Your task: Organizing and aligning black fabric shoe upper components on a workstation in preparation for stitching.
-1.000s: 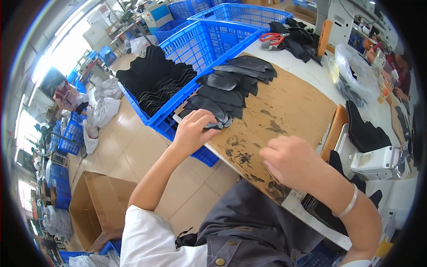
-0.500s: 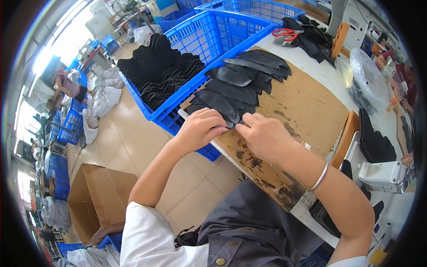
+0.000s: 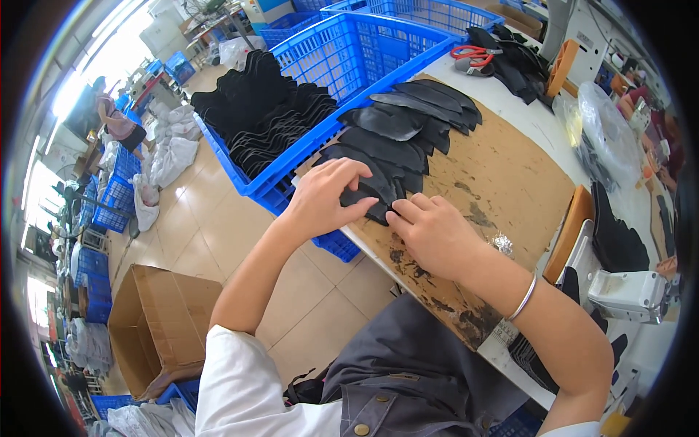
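Black curved fabric pieces (image 3: 382, 149) lie overlapped in rows on a brown board (image 3: 502, 175) stained with dark smears. At the near end of the rows, my left hand (image 3: 328, 193) rests over one piece, thumb and fingers spread apart. My right hand (image 3: 437, 237) is closed, its fingertips pinching the near tip of a black piece (image 3: 377, 210). What lies under its curled fingers is partly hidden. Just beyond my right wrist sits a small crumpled silvery bit (image 3: 502, 244).
Left of the board, a blue crate (image 3: 255, 186) holds stacked black wavy-edged pieces (image 3: 262, 109). Red-handled pliers (image 3: 473, 57) lie at the far table end. A white sewing machine part (image 3: 626, 291) stands to the right. An open cardboard box (image 3: 171, 320) sits on the floor.
My left hand has loosened its pinch, fingers spreading and lifting a little. My right hand has shifted slightly nearer to me and stays closed. The silvery bit now shows more fully.
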The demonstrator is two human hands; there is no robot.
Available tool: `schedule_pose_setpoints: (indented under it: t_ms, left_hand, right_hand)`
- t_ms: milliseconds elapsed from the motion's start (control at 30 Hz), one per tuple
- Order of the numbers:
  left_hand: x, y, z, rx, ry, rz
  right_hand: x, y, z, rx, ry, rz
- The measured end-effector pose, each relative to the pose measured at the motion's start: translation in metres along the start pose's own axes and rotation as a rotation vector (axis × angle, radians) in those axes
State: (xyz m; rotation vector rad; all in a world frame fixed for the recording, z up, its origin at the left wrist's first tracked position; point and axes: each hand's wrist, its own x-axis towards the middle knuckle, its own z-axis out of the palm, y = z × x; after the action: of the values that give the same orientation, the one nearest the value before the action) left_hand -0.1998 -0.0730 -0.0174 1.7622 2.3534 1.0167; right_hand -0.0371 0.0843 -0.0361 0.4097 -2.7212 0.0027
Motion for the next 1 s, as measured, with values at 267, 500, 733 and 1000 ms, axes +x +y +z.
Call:
schedule_pose_setpoints:
  t_ms: [267,500,733,1000]
  left_hand:
    - [0.048,-0.046,-0.041,0.535,-0.153,-0.345]
    - [0.047,-0.063,-0.038,0.448,-0.266,-0.136]
    - [0.058,-0.069,-0.045,0.407,-0.409,-0.193]
    - [0.04,-0.037,-0.052,0.122,-0.155,-0.207]
  right_hand:
    - [-0.002,-0.004,-0.001,-0.001,-0.094,0.012]
    - [0.003,0.001,-0.008,0.029,-0.058,0.05]
    - [0.007,0.005,-0.017,-0.048,-0.024,-0.002]
    - [0.031,0.008,-0.027,0.212,0.132,0.195]
